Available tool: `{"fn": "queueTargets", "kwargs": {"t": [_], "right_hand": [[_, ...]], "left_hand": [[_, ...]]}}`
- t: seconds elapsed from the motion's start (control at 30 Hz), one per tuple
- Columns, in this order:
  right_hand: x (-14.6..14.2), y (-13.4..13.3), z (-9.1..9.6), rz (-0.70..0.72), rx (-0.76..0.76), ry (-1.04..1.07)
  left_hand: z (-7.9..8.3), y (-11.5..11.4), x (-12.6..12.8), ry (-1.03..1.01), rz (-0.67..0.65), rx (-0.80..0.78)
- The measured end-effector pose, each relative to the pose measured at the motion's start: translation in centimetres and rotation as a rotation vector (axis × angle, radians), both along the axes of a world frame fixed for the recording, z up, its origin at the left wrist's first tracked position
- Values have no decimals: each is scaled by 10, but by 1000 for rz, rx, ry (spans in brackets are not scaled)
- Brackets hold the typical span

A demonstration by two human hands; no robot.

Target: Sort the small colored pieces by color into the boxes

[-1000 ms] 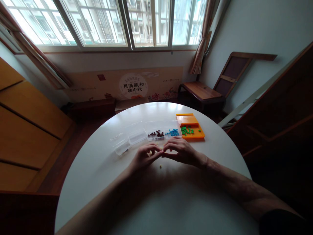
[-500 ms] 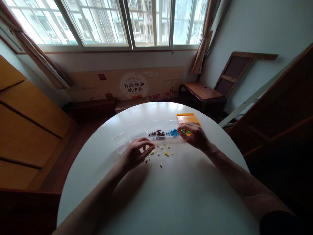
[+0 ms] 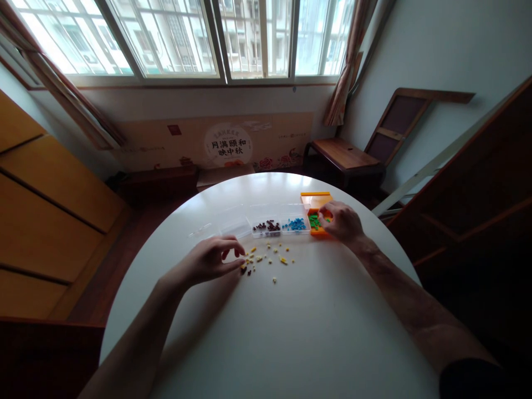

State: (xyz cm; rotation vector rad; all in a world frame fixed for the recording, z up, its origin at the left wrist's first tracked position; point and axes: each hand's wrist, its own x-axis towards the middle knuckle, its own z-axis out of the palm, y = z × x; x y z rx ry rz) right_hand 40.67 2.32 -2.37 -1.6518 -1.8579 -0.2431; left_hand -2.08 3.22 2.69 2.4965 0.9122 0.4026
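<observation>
Several small yellow pieces (image 3: 266, 259) lie scattered on the round white table (image 3: 291, 332), with a couple of dark ones among them. My left hand (image 3: 211, 259) rests just left of them, fingers curled and thumb meeting the fingertips in a pinch; what it holds is too small to see. My right hand (image 3: 341, 223) lies on the orange tray (image 3: 315, 200) holding green pieces (image 3: 315, 221), fingers bent over them. Clear boxes hold dark red pieces (image 3: 266, 226) and blue pieces (image 3: 294, 224).
Two more clear boxes (image 3: 233, 228) stand left of the filled ones. Beyond the table are a wooden bench (image 3: 343, 158), a leaning wooden frame (image 3: 399, 119), a decorated cardboard panel (image 3: 226, 145) under the window, and wooden panels at left and right.
My hands parted from the middle, uncovering the yellow pieces. The right hand went right to the orange tray; the left hand slid left and toward me.
</observation>
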Motion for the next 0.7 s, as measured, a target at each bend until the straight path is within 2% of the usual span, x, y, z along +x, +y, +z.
{"fn": "queueTargets", "kwargs": {"t": [0.1, 0.2, 0.3, 0.37, 0.5, 0.7], "right_hand": [[-15, -6, 3, 125, 40, 45], [-36, -17, 8, 393, 55, 73], [-58, -30, 10, 677, 6, 40], [-69, -37, 10, 787, -50, 21], [-80, -42, 5, 856, -127, 28], [-80, -43, 11, 851, -167, 81]], "left_hand": [[3, 0, -3, 9, -8, -89], [5, 0, -2, 21, -17, -119], [7, -1, -1, 25, -29, -127], [8, -1, 1, 16, -51, -133], [7, -3, 3, 25, -91, -142], [2, -2, 4, 30, -122, -162]]}}
